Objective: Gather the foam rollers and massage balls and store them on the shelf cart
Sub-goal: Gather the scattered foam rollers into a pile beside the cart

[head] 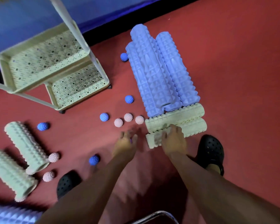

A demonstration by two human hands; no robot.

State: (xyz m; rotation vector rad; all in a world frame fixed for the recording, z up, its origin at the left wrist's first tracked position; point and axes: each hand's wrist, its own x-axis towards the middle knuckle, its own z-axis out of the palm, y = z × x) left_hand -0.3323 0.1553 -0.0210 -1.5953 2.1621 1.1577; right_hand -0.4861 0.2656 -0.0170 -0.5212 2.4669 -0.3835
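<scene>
On the red floor by the person's feet, the right hand (173, 139) grips a ridged cream foam roller (153, 140); the blurred left hand (128, 139) reaches beside it, grip unclear. Gathering has begun; next, lift it toward the cream perforated shelf cart (55, 65).

We see lavender ridged rollers (158, 68) | cream knobbed rollers (174, 122) | blue (129, 99) and pink (118, 122) spiky balls | cream perforated cart (45, 62) | red floor (233, 62) | black clogs (211, 151)
</scene>
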